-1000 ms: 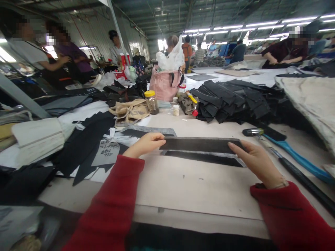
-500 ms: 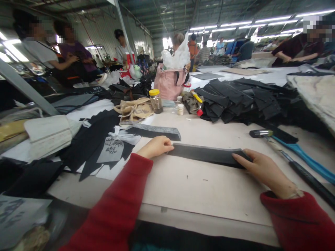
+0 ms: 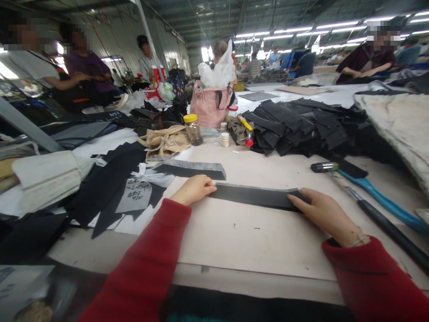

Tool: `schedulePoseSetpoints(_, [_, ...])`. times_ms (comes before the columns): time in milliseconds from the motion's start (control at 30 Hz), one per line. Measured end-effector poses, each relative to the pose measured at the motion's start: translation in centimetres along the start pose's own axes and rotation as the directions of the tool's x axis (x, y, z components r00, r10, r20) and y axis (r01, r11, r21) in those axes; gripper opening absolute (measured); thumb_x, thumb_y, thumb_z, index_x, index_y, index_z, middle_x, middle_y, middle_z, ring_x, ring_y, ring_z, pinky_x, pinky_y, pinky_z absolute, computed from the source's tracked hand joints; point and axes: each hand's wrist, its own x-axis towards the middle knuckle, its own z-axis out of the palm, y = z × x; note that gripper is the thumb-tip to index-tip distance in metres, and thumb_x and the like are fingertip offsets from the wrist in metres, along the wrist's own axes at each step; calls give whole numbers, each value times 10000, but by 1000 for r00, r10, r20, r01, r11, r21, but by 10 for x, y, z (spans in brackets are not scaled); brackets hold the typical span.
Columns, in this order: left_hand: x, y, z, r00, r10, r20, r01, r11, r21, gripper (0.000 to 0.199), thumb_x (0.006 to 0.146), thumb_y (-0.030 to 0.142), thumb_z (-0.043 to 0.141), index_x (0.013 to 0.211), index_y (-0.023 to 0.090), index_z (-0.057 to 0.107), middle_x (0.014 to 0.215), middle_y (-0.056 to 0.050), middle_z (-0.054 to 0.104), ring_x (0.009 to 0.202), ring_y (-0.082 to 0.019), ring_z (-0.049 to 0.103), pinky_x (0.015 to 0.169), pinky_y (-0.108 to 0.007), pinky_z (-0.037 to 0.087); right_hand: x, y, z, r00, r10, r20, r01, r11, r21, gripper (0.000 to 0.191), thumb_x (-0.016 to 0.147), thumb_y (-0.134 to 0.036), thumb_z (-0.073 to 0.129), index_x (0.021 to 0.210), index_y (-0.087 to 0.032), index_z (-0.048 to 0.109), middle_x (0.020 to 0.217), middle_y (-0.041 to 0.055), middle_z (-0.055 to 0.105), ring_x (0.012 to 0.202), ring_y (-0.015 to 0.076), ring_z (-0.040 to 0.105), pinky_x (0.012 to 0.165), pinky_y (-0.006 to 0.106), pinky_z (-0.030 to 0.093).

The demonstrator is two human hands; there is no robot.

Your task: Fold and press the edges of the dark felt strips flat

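Note:
A long black strip of material [image 3: 253,196] with a grey upper edge stretches between my two hands, just over the pale work board [image 3: 248,241]. Its left end is pinched between the thumb and fingers of my left hand [image 3: 195,188]. My right hand [image 3: 326,214] grips the other end, thumb on the near face and fingers behind, where they are partly hidden. Just beyond my left hand lies a second dark strip [image 3: 192,169] with a grey band. To the right of my right hand rest a hammer [image 3: 365,208] and a blue-handled brush [image 3: 378,192].
Cut black pieces with a handwritten tag [image 3: 133,195] lie at left. Behind stand a yellow-lidded jar [image 3: 193,130], a small white bottle [image 3: 225,140] and a pink bag [image 3: 211,107]. A heap of black pieces [image 3: 298,125] covers the back right. Several people work farther off.
The camera view has shifted slightly, so the scene sits a little farther left. Both hands keep the same hold on the black strip.

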Motion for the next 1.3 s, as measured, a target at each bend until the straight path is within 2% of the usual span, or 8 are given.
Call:
schedulePoseSetpoints(267, [2, 2, 1, 1000, -11, -15, 12, 997, 73, 246, 756, 374, 514, 632, 175, 588, 702, -12, 593, 651, -143, 523, 589, -235, 336, -1, 0, 0, 1000, -20, -11, 20, 1000, -1, 341, 800, -479, 393, 608, -206, 464, 569, -7, 514, 539, 136, 465, 498, 245, 285])
schedulePoseSetpoints(533, [3, 3, 1, 1000, -27, -7, 27, 991, 132, 231, 755, 380, 502, 664, 188, 594, 746, -22, 608, 683, -161, 534, 600, -243, 340, -2, -3, 1, 995, -61, -81, 57, 997, -54, 274, 793, -390, 431, 596, -200, 414, 619, -1, 518, 553, 123, 444, 509, 243, 265])
schedulePoseSetpoints(1133, [5, 0, 2, 1000, -13, 13, 12, 995, 95, 228, 749, 375, 495, 649, 182, 566, 720, -15, 562, 656, -151, 512, 590, -248, 344, -7, -6, 1, 988, -132, -76, 118, 979, -168, 238, 822, -351, 429, 648, -195, 477, 698, 27, 556, 639, 145, 500, 571, 255, 320])
schedulePoseSetpoints(1300, [4, 4, 2, 997, 47, -67, -42, 997, 71, 148, 717, 320, 537, 727, 177, 504, 847, -21, 503, 781, -166, 511, 709, -269, 392, -6, -4, 2, 983, -165, -82, 149, 974, -170, 221, 825, -345, 453, 681, -187, 507, 753, 53, 558, 710, 169, 517, 633, 271, 361])
